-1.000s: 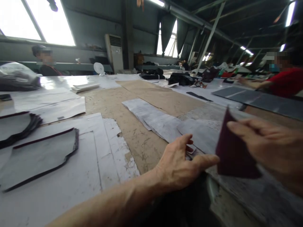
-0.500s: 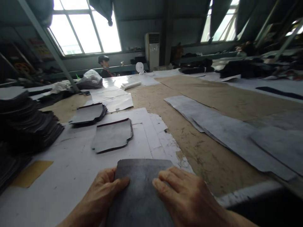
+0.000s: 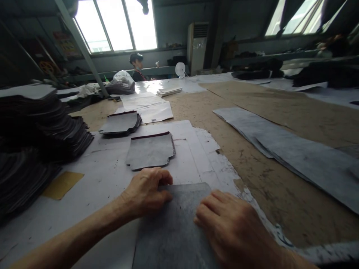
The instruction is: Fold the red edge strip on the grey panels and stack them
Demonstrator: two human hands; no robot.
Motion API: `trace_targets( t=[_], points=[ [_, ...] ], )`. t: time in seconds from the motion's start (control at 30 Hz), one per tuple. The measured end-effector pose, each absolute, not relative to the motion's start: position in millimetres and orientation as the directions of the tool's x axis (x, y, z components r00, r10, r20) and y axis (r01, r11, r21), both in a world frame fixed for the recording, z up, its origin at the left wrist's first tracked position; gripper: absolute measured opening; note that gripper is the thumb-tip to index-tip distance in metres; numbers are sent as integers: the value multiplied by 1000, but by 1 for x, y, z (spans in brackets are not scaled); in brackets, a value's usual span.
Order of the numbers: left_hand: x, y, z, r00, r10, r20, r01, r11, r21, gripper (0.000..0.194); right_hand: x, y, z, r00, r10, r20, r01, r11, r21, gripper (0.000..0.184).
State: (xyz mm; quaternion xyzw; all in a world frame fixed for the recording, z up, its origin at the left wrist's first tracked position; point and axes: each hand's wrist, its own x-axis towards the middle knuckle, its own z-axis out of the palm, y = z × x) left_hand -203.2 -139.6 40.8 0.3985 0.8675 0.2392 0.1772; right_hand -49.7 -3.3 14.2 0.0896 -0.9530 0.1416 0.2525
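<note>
A grey fabric panel (image 3: 176, 228) lies in front of me, its near end running out of the bottom of the view. My left hand (image 3: 150, 191) is at the panel's far left corner, thumb and curled fingers pinching near the edge. On the right edge, the bent fingers of my right hand (image 3: 230, 224) press together on the same panel; their tips are partly hidden. Just beyond my hands is a small stack of notched grey panels (image 3: 151, 151) with a dark far edge. A second such stack (image 3: 120, 123) sits behind it to the left.
Tall piles of dark cut pieces (image 3: 42, 123) stand at left, near a yellow card (image 3: 64, 185). Long grey fabric strips (image 3: 280, 153) stretch across brown paper (image 3: 224, 149) at right. A person (image 3: 137, 67) and a white fan (image 3: 180, 70) are at the far side.
My left hand has moved from the panel's left side up to its far left corner. My right hand stays on the right edge. The camera view has turned slightly left and down.
</note>
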Motion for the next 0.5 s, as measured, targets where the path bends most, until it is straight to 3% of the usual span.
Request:
trace_targets(
  t=[0.1,0.2,0.33,0.5],
  points=[
    [-208,-134,36,-593,791,-150,601,559,571,19,-66,5,21,-859,-45,509,-201,946,-255,10],
    [-208,-137,31,-572,814,-103,618,509,599,19,-84,14,22,-920,-61,387,-172,951,-257,22],
    [-207,-145,22,-519,852,71,679,360,640,19,-100,23,20,-953,-132,274,-201,949,-243,21],
    [-208,-155,8,-390,852,350,799,124,588,20,-99,26,16,-907,-199,371,-303,921,-246,14]
  ],
)
